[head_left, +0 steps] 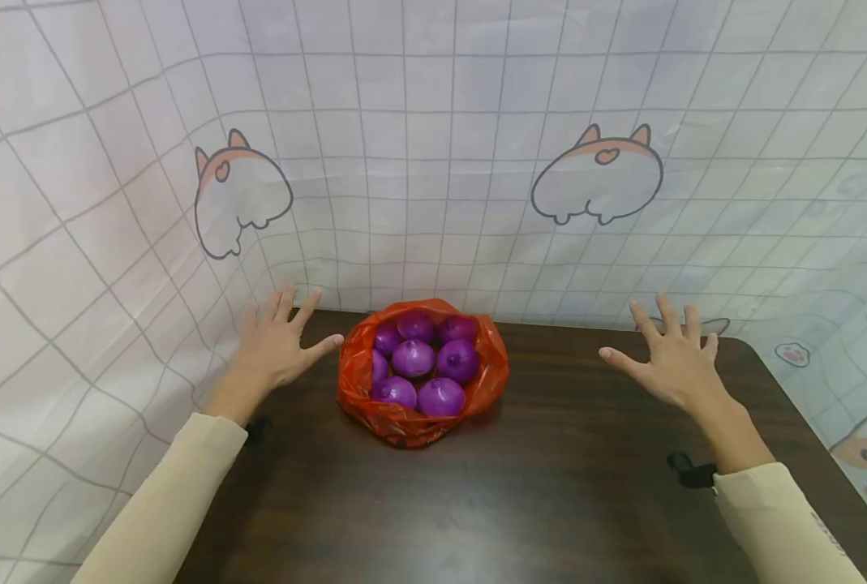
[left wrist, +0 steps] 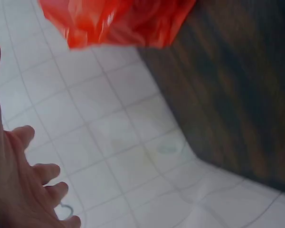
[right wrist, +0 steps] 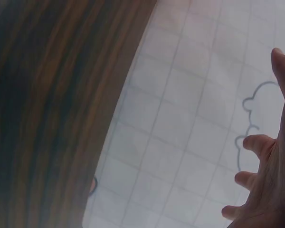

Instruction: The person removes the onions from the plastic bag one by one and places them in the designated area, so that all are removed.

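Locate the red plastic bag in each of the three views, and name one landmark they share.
Head: the red plastic bag sits mid-frame at the back of the dark wooden table, holding purple onions, between the two spread hands.
Left wrist: the bag fills the top edge, left of centre.
Right wrist: not in it.
Shared landmark: the table's edge against the white grid cloth.

Dark wood table [head_left: 550, 503]; orange bag [head_left: 422, 418] of purple onions [head_left: 413, 358] on it.

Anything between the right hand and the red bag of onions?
No. In the head view only bare dark table lies between the right hand and the red bag.
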